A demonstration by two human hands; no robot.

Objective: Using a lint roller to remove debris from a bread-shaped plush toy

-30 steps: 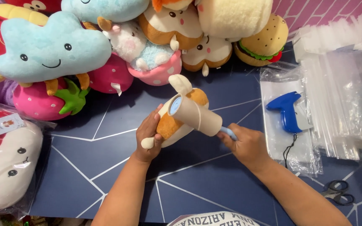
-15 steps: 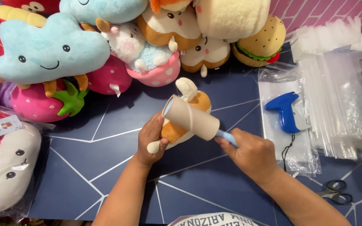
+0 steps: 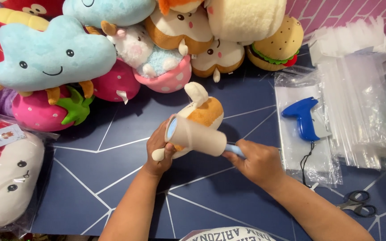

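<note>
My left hand (image 3: 158,151) grips a small cream and orange plush toy (image 3: 207,111) from below, near the middle of the dark blue table (image 3: 112,187). My right hand (image 3: 255,161) holds the light blue handle of a lint roller (image 3: 197,136). The roller's pale cylinder lies across the toy's body, touching it. The toy's cream ear sticks up behind the roller.
A heap of plush toys (image 3: 54,58) fills the back and left. A bagged white plush (image 3: 10,178) lies at the left edge. Right of my hands are a blue tagging gun (image 3: 304,117) on clear plastic bags (image 3: 358,98), and scissors (image 3: 357,203).
The roller has shifted a little across the toy, and both hands have moved slightly with it. The grip on the toy and the handle is the same.
</note>
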